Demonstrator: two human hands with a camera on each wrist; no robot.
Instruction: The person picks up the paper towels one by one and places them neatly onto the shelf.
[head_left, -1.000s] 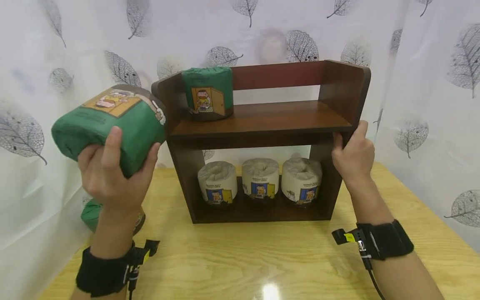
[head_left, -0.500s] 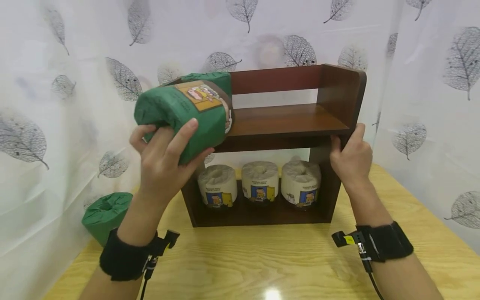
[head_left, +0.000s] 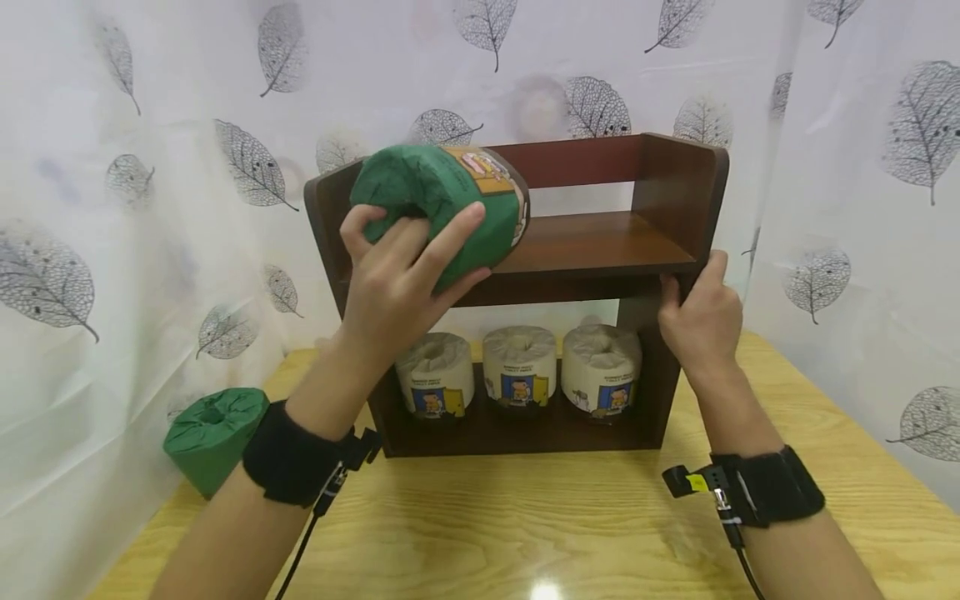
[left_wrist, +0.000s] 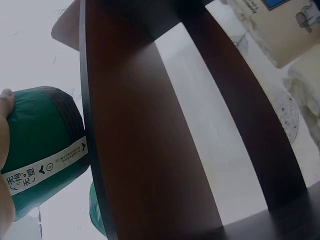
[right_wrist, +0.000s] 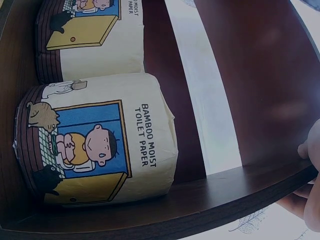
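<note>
My left hand [head_left: 397, 267] holds a green-wrapped toilet paper roll [head_left: 487, 221] tilted, its fingertips at the roll's end. The roll overlaps the left part of the dark wooden shelf [head_left: 600, 237] at upper-board height. In the left wrist view this roll [left_wrist: 45, 120] shows close to the board's front edge. Another green roll [left_wrist: 95, 210] peeks out past that board; the held one hides it in the head view. My right hand [head_left: 705, 317] grips the shelf's right side panel just under the upper board, thumb on the inner face. In the right wrist view, fingers [right_wrist: 312, 175] show at the panel.
On the lower board stand three cream toilet paper rolls [head_left: 520, 367] in a row. A green roll [head_left: 213, 437] stands on the wooden table [head_left: 480, 525] at the left. A leaf-patterned curtain [head_left: 375, 67] hangs behind and at both sides.
My left hand has carried the green roll rightward from beside the shelf to in front of the upper board, covering the roll there. My right hand keeps its grip on the side panel.
</note>
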